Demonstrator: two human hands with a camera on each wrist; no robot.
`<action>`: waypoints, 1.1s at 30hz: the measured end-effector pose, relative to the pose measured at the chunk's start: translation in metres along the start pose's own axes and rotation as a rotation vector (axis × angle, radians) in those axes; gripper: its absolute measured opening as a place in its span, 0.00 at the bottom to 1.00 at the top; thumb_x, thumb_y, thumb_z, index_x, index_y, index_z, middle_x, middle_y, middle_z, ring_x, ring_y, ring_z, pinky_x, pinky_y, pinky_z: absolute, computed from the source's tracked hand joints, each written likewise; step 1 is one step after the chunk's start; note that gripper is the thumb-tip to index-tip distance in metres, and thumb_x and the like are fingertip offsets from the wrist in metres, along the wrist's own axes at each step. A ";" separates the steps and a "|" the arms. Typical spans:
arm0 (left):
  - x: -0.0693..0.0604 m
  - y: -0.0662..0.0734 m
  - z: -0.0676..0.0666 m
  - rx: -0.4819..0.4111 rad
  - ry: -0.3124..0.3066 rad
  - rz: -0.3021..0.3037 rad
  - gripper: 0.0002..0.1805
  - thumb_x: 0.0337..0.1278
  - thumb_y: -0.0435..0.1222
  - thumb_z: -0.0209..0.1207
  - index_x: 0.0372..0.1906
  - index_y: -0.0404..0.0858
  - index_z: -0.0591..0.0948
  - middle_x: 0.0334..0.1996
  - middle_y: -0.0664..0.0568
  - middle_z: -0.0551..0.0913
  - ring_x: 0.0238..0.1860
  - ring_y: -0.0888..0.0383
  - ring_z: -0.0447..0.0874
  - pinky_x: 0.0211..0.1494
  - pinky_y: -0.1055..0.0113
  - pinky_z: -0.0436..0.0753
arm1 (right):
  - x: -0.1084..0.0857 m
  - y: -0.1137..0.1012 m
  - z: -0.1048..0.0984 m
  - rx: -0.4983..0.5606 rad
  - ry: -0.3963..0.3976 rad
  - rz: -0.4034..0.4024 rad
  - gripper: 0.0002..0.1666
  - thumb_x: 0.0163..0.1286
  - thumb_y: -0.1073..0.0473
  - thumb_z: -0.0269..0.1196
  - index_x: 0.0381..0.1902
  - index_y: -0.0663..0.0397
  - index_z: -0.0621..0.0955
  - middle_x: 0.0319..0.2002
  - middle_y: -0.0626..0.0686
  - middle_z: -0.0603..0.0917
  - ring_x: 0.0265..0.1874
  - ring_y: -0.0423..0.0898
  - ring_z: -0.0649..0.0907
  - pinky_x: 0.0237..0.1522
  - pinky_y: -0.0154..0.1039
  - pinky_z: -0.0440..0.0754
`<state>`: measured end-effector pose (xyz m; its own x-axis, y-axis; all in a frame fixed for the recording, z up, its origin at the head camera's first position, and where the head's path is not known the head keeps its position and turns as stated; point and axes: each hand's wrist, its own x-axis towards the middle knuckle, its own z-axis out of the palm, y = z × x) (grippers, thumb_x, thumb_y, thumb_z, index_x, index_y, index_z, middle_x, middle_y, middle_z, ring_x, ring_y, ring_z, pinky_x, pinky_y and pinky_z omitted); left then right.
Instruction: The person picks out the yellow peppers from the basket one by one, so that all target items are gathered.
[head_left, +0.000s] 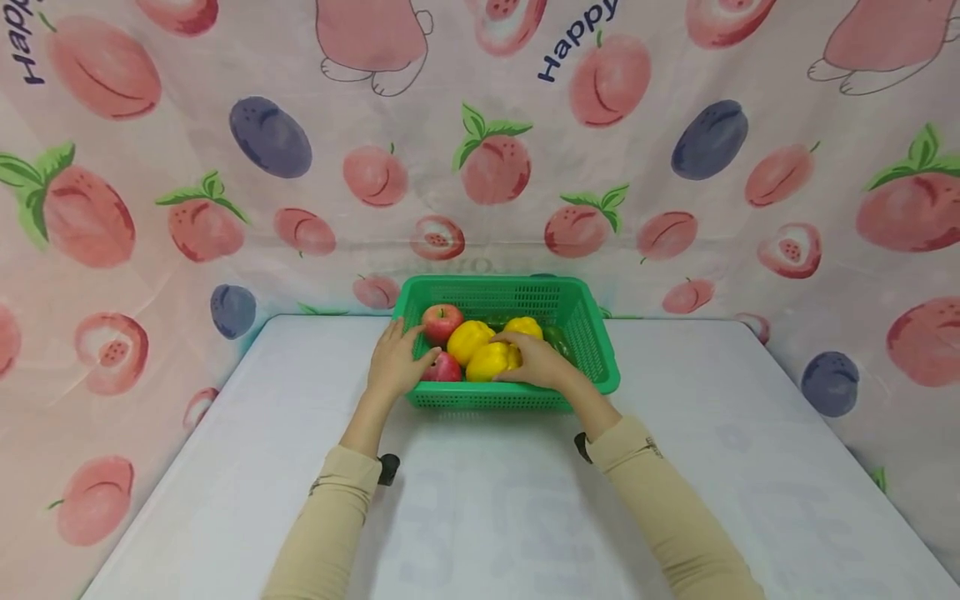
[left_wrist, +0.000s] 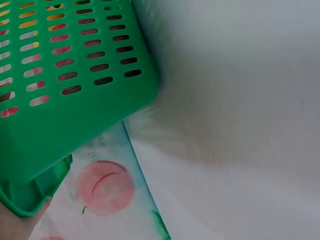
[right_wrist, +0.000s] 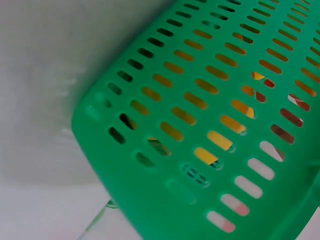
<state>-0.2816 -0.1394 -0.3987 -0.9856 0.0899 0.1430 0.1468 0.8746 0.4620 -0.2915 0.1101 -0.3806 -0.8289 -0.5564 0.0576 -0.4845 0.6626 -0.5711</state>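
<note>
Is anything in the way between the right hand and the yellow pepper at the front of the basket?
No, nothing I can see. The right hand reaches over the front rim of the green basket, and its fingers curve around the front yellow pepper. The other yellow peppers lie farther back.

The basket (head_left: 491, 388) blocks the desk (head_left: 712, 467) midway along its back edge; room lies towards both side edges. Inside, apples (head_left: 442, 321) and peppers (head_left: 491, 363) crowd leftward, leaving space near the back right corner.
</note>
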 end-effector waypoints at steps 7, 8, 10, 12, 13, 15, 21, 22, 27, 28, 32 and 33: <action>-0.003 0.003 -0.001 0.010 -0.010 0.009 0.33 0.64 0.52 0.51 0.67 0.36 0.66 0.71 0.31 0.53 0.73 0.37 0.46 0.75 0.45 0.50 | -0.014 0.007 -0.002 0.085 0.132 0.025 0.35 0.57 0.51 0.69 0.59 0.59 0.71 0.57 0.61 0.77 0.51 0.56 0.78 0.55 0.51 0.78; -0.003 0.003 -0.002 0.011 -0.009 0.009 0.33 0.64 0.52 0.51 0.67 0.36 0.66 0.71 0.30 0.53 0.73 0.37 0.46 0.75 0.44 0.50 | -0.015 0.007 -0.002 0.097 0.148 0.032 0.35 0.57 0.51 0.70 0.59 0.59 0.71 0.56 0.61 0.78 0.51 0.56 0.78 0.55 0.51 0.78; -0.004 0.002 -0.003 0.013 -0.006 0.006 0.33 0.64 0.52 0.51 0.67 0.36 0.66 0.71 0.30 0.53 0.73 0.36 0.46 0.75 0.44 0.50 | -0.018 0.008 -0.002 0.122 0.171 0.036 0.35 0.57 0.52 0.69 0.59 0.59 0.70 0.56 0.62 0.77 0.52 0.58 0.78 0.55 0.51 0.78; -0.004 0.001 -0.003 0.015 -0.011 0.002 0.33 0.64 0.52 0.51 0.67 0.36 0.66 0.71 0.30 0.52 0.74 0.36 0.45 0.75 0.44 0.49 | -0.022 0.008 -0.002 0.156 0.186 0.043 0.34 0.58 0.53 0.69 0.58 0.60 0.69 0.56 0.63 0.77 0.52 0.58 0.78 0.53 0.50 0.80; -0.004 0.001 -0.003 0.016 -0.015 0.003 0.33 0.64 0.52 0.51 0.67 0.36 0.66 0.71 0.30 0.52 0.74 0.36 0.45 0.75 0.44 0.49 | -0.023 0.009 -0.001 0.173 0.196 0.047 0.34 0.58 0.54 0.69 0.58 0.60 0.68 0.56 0.63 0.76 0.52 0.59 0.78 0.52 0.49 0.80; -0.003 0.000 -0.002 0.020 -0.015 0.009 0.33 0.64 0.52 0.50 0.67 0.36 0.66 0.71 0.30 0.52 0.73 0.36 0.45 0.74 0.44 0.49 | -0.027 0.009 -0.001 0.202 0.222 0.052 0.33 0.59 0.55 0.68 0.57 0.61 0.68 0.57 0.63 0.76 0.52 0.59 0.78 0.49 0.48 0.82; -0.001 -0.001 0.000 0.017 -0.010 0.019 0.33 0.64 0.52 0.51 0.67 0.36 0.67 0.71 0.29 0.53 0.73 0.35 0.46 0.74 0.43 0.50 | -0.037 0.005 0.000 0.249 0.321 0.058 0.30 0.59 0.57 0.68 0.52 0.62 0.65 0.54 0.65 0.76 0.51 0.59 0.78 0.44 0.45 0.83; -0.001 -0.001 0.001 0.011 -0.014 0.016 0.33 0.64 0.52 0.51 0.67 0.36 0.67 0.71 0.30 0.52 0.73 0.35 0.46 0.74 0.43 0.50 | -0.038 0.005 0.001 0.256 0.335 0.060 0.30 0.59 0.57 0.68 0.52 0.62 0.65 0.53 0.65 0.76 0.50 0.59 0.78 0.43 0.44 0.83; -0.001 0.001 0.001 0.004 -0.010 0.024 0.33 0.64 0.52 0.51 0.67 0.35 0.67 0.71 0.29 0.52 0.73 0.35 0.45 0.74 0.43 0.50 | -0.043 0.001 0.004 0.322 0.414 0.066 0.32 0.58 0.60 0.69 0.53 0.63 0.64 0.55 0.65 0.76 0.50 0.58 0.78 0.43 0.46 0.84; -0.002 0.001 0.000 -0.001 -0.008 0.021 0.33 0.64 0.52 0.51 0.67 0.36 0.67 0.71 0.29 0.52 0.73 0.35 0.45 0.74 0.43 0.50 | -0.044 0.001 0.005 0.345 0.430 0.073 0.32 0.57 0.61 0.69 0.53 0.63 0.64 0.58 0.65 0.74 0.53 0.59 0.77 0.45 0.47 0.84; -0.001 0.001 -0.001 0.007 -0.002 0.023 0.33 0.64 0.51 0.51 0.67 0.35 0.66 0.71 0.29 0.52 0.73 0.35 0.46 0.74 0.43 0.50 | -0.047 -0.001 0.006 0.468 0.489 0.130 0.33 0.58 0.64 0.67 0.55 0.65 0.61 0.69 0.61 0.63 0.62 0.59 0.72 0.54 0.52 0.79; -0.001 0.001 -0.002 0.008 -0.002 0.023 0.33 0.64 0.52 0.51 0.67 0.35 0.66 0.71 0.29 0.52 0.73 0.35 0.45 0.74 0.43 0.50 | -0.048 -0.002 0.006 0.496 0.502 0.152 0.33 0.59 0.64 0.67 0.55 0.65 0.61 0.70 0.61 0.63 0.63 0.59 0.71 0.55 0.53 0.79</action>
<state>-0.2804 -0.1394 -0.3968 -0.9822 0.1110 0.1514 0.1686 0.8760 0.4519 -0.2494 0.1329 -0.3871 -0.9633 -0.0997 0.2494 -0.2686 0.3424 -0.9003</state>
